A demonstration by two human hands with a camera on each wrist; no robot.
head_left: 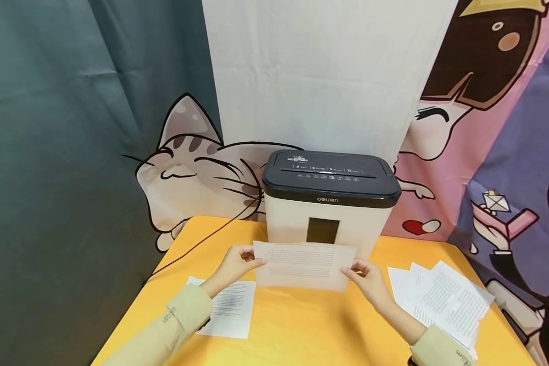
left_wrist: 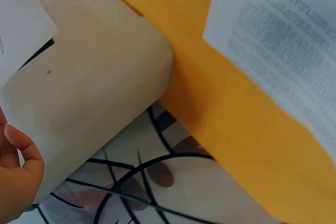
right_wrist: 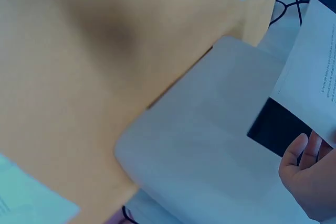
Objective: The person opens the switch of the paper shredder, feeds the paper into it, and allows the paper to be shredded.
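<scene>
Between both hands a sheet of printed paper (head_left: 304, 267) is stretched out, wider than tall, in front of a white paper shredder (head_left: 285, 218) with a dark lid. My left hand (head_left: 240, 262) pinches its left edge between thumb and fingers. At the right edge, my right hand (head_left: 365, 274) pinches it the same way. The sheet hangs below the lid's narrow slot (head_left: 328, 173), apart from it. In the left wrist view, only part of the left hand (left_wrist: 20, 169) shows at the edge; in the right wrist view the right hand (right_wrist: 312, 174) is beside the shredder's dark window (right_wrist: 277, 126).
A printed sheet (head_left: 233, 310) lies on the yellow table (head_left: 302, 325) under the left forearm. Several overlapping sheets (head_left: 448, 300) lie at the right. A black cord (head_left: 196, 244) runs from the shredder over the table's left side. A cartoon-printed curtain (head_left: 325, 76) hangs behind.
</scene>
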